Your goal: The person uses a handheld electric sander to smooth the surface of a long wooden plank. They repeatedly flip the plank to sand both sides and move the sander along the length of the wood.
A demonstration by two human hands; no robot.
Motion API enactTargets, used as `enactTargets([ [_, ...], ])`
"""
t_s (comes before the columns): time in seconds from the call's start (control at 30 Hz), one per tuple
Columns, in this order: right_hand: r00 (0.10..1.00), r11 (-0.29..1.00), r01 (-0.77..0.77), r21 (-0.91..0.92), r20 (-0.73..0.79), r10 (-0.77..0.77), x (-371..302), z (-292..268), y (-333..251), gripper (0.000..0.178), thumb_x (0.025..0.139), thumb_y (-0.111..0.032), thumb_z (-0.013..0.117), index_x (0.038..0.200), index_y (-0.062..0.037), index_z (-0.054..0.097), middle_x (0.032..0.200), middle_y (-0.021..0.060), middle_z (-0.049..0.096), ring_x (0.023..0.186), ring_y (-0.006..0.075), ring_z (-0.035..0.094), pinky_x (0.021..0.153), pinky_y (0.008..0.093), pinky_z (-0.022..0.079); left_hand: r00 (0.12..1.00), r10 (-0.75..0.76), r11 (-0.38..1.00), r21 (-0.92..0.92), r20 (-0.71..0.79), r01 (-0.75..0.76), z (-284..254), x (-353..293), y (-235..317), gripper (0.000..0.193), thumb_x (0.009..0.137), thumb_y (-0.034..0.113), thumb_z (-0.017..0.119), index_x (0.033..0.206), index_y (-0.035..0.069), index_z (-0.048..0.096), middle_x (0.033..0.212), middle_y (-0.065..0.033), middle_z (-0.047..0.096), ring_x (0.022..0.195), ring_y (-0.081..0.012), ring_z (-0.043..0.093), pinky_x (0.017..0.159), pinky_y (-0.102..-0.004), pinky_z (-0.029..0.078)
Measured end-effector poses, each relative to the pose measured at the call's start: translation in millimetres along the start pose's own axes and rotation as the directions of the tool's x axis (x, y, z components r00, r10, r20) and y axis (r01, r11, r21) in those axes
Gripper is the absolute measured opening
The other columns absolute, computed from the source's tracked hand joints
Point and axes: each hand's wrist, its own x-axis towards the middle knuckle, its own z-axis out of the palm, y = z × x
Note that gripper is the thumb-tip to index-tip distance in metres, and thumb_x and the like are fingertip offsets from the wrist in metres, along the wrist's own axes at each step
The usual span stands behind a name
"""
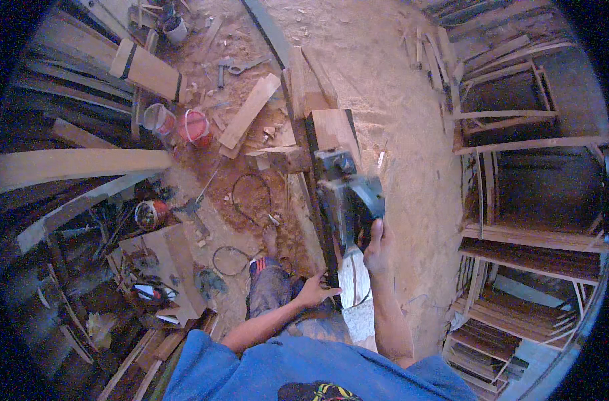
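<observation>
Tool [351,200] should sit flat on the wood [332,130], I think, my right hand [376,250] curled round its back, my half-open left hand [314,293] touching the dark bar [312,184].

The floor [415,167] is being lit softly, the left side dimmed by grainy shadow. The power tool [359,198] is being blurred, and racks [532,144] are being bent near the black rim.

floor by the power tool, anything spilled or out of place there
Pale sawdust covers much of the floor, and left of the power tool a dark cord lies in a loose loop near wood scraps, which looks untidy and easy to trip on. Nothing looks plainly damaged.
</observation>
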Motion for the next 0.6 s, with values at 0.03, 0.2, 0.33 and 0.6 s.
enactTargets([
  [0.03, 0.998, 0.999, -0.033, -0.028, 0.049, 0.035, -4.3, -15.6, 20.9, 0.050, 0.106, -0.048, 0.044, 0.094, -0.0029, 0.062, 0.071, -0.0011, 0.058, 0.058, 0.0108, 0.051, 0.052, 0.0270, 0.041, 1.000, -0.014, 1.000, -0.003, 0.004, 0.014, -0.9, -1.5, 3.6, 0.101, 0.075, 0.037, 0.087, 0.149, -0.006, 0.034, 0.123, -0.0212, 0.066, 0.105, -0.0254, 0.068, 0.091, -0.0366, 0.054],
  [0.2, 0.996, 0.975, -0.048, -0.215, 0.065, 0.063, 47.6, 10.2, 3.3, 0.053, 0.105, -0.049, 0.044, 0.098, -0.0010, 0.064, 0.070, 0.0013, 0.059, 0.058, 0.0116, 0.054, 0.052, 0.0283, 0.042, 0.998, -0.062, 0.998, 0.017, 0.005, 0.062, -2.8, -2.5, 9.6, 0.101, 0.074, 0.039, 0.088, 0.148, -0.006, 0.035, 0.126, -0.0216, 0.064, 0.110, -0.0273, 0.066, 0.095, -0.0382, 0.052],
  [0.33, 0.960, 0.915, 0.266, -0.304, -0.007, -0.281, 142.2, 74.3, -22.6, 0.054, 0.103, -0.053, 0.048, 0.095, -0.0036, 0.066, 0.065, 0.0006, 0.057, 0.054, 0.0114, 0.053, 0.050, 0.0292, 0.041, 0.997, -0.072, 0.997, -0.022, -0.005, 0.072, 3.7, 7.5, -18.5, 0.105, 0.069, 0.047, 0.089, 0.149, -0.001, 0.039, 0.128, -0.0175, 0.063, 0.114, -0.0277, 0.062, 0.099, -0.0379, 0.050],
  [0.6, 0.992, 0.964, 0.107, -0.245, 0.095, -0.086, 172.7, 76.8, -7.2, 0.051, 0.103, -0.053, 0.047, 0.096, -0.0054, 0.064, 0.069, -0.0005, 0.057, 0.053, 0.0093, 0.050, 0.048, 0.0275, 0.039, 0.998, -0.064, 0.992, 0.110, -0.024, 0.066, 0.1, 2.9, 1.6, 0.103, 0.073, 0.039, 0.089, 0.148, -0.005, 0.034, 0.126, -0.0241, 0.064, 0.114, -0.0302, 0.064, 0.100, -0.0414, 0.050],
])
